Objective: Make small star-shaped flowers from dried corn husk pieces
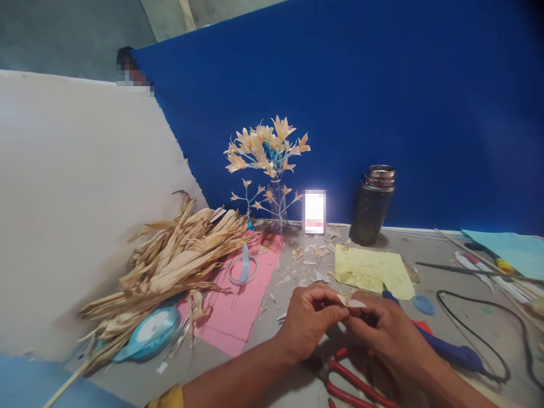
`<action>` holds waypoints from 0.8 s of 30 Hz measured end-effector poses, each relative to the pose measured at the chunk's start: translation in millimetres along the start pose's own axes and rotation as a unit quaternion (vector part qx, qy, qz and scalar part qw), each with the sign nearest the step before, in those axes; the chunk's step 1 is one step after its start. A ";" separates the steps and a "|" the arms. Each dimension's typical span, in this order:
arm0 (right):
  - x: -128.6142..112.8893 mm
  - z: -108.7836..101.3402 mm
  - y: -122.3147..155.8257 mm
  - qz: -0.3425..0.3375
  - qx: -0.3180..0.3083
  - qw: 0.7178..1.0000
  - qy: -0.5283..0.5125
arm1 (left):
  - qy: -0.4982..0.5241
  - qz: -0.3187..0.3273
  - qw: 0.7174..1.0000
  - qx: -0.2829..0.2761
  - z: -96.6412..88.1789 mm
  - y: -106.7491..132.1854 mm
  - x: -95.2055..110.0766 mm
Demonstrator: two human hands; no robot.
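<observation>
My left hand (310, 320) and my right hand (385, 331) meet above the grey table (280, 362). Both pinch a small pale piece of dried husk (349, 302) between thumbs and fingertips. Red-handled scissors (352, 385) lie on the table just below my hands. A blue glue gun (442, 348) lies under and to the right of my right hand, its black cord (488, 306) looping off to the right.
A heap of dried corn husks (170, 266) lies at the left on pink paper (242, 300), with tape rolls (243, 270) and light-blue ribbon (148, 334). A vase of husk flowers (270, 164), a lit phone (314, 212), a dark flask (374, 207), yellow paper (369, 269) and sticks (480, 260) stand behind.
</observation>
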State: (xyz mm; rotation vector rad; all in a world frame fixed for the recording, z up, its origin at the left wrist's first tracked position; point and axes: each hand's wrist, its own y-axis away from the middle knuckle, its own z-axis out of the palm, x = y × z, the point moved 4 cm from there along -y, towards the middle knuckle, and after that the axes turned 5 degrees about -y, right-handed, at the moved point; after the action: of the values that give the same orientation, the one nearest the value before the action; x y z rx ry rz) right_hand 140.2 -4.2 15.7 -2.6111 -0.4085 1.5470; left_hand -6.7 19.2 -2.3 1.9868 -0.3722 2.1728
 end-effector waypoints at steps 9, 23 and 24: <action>-4.6 2.2 0.4 0.007 -0.013 0.999 -0.031 | -0.029 0.010 1.000 -0.003 1.2 0.7 3.8; 8.9 12.1 12.3 -0.072 -0.094 0.990 0.080 | 0.071 0.037 0.987 0.140 -54.4 -26.0 38.7; 9.1 13.2 13.3 -0.077 -0.103 0.987 0.098 | 0.078 0.034 0.987 0.140 -58.3 -27.4 39.9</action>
State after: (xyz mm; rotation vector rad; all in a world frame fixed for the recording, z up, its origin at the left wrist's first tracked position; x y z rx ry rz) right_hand 135.3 -15.4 -1.1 -2.7724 -0.7694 1.2465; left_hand -57.9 61.1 34.6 1.9421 -0.1174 2.5239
